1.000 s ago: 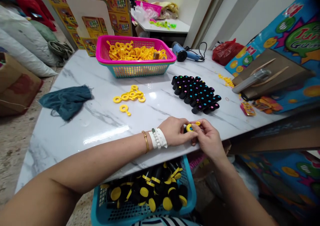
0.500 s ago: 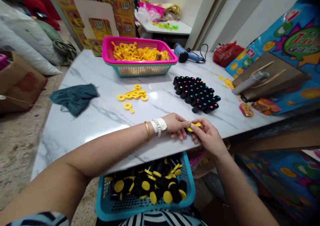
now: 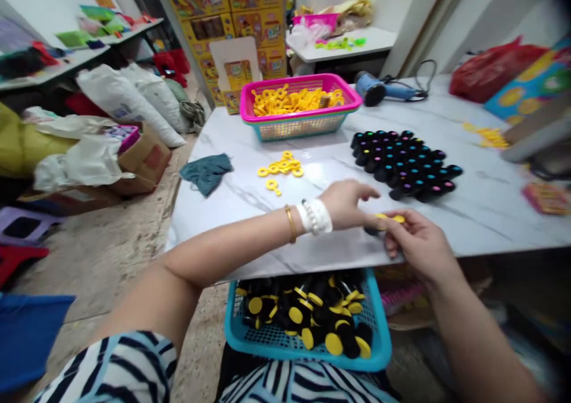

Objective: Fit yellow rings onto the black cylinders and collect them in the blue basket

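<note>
My right hand (image 3: 423, 245) pinches a yellow ring-ended plastic piece (image 3: 398, 219) above the table's front edge. Against that piece is a small dark part (image 3: 371, 230), mostly hidden by fingers. My left hand (image 3: 345, 205) reaches in from the left, fingers stretched apart and thumb at the yellow piece. Just beyond the hands, black cylinders (image 3: 404, 162) with coloured dots on top stand packed together. Several loose yellow ring pieces (image 3: 285, 165) lie farther left. Below the table edge, a blue basket (image 3: 229, 326) holds black tubes with yellow caps (image 3: 295, 315).
A pink basket (image 3: 298, 116) of yellow pieces stands at the back, with a blue heat-gun-like tool (image 3: 386, 88) beside it. A teal cloth (image 3: 206, 172) lies on the left. Stacked yellow boxes (image 3: 254, 10) rise behind. Sacks and cartons (image 3: 145, 159) occupy the floor at left.
The view has swung left, shifting everything rightward. My left hand's fingers have lifted and spread away from the yellow piece, which stays in my right hand.
</note>
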A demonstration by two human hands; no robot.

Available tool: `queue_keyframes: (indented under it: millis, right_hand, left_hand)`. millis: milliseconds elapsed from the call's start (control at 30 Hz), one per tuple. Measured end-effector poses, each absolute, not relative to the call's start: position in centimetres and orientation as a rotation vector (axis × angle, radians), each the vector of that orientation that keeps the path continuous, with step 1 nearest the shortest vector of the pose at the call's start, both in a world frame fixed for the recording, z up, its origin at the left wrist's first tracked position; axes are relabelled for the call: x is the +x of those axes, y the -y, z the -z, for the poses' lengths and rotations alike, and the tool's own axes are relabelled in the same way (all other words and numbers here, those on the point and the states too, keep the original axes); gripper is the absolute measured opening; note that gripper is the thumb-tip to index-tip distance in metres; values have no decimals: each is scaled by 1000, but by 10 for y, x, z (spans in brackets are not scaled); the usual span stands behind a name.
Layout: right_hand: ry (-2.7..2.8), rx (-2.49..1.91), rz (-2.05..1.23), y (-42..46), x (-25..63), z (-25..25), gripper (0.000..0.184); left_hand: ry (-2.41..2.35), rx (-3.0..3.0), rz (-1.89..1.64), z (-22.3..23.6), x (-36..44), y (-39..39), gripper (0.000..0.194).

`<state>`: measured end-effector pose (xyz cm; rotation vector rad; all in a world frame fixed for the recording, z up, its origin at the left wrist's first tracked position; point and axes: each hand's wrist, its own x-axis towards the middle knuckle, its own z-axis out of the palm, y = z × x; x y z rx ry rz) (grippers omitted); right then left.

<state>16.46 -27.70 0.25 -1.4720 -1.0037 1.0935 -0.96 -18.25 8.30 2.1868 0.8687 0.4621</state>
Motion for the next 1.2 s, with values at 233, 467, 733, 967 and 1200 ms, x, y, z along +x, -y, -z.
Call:
queue_keyframes:
  millis: [233,467,733,967,1200]
  right_hand:
    - [1070,-1384,-1287,274,178,-6,36]
    - [1118,-1353,-1356,274,181,-12,40]
    - [1195,-1437,-1303,279,172,-21,35]
    - [1096,-1459,-1142,285,167,-10,36]
    - [888,-1373,-1346,273,185,-17,28]
  left_hand:
    - [-761,2072,-309,-22,7,194,40]
    - [-787,1620,-211,-25,2,192,35]
    - [-829,1568,-208,-30,5,200,22]
    - [-757,2095,-581,-12,-4,216,34]
    - [-695,2134,-501,-9,0,201,36]
